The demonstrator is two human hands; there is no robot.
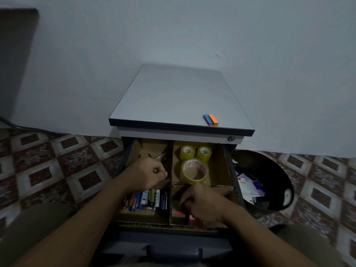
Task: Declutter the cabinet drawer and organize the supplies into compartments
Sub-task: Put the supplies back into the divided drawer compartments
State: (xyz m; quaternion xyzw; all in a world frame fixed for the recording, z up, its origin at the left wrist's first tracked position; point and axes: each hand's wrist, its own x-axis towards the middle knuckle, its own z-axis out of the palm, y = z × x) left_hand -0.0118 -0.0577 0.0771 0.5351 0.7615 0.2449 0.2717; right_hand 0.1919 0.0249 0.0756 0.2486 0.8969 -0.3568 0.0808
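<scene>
The cabinet drawer [234, 182] is pulled out and split by cardboard dividers into four compartments. My left hand [148, 173] is closed in the back-left compartment on a metal object [160, 157] whose tip pokes out beyond the knuckles. My right hand [202, 202] rests in the front-right compartment, fingers curled on bright pink and green sticky notes [176, 209], mostly hidden. Three rolls of clear tape [194, 171] sit in the back-right compartment. Batteries and pens [148, 199] fill the front-left one.
A stack of coloured sticky flags [211, 120] lies on the cabinet top [173, 97] near its front right edge. A black waste bin [269, 182] with paper scraps stands right of the drawer. Patterned floor tiles surround the cabinet; a wall is behind.
</scene>
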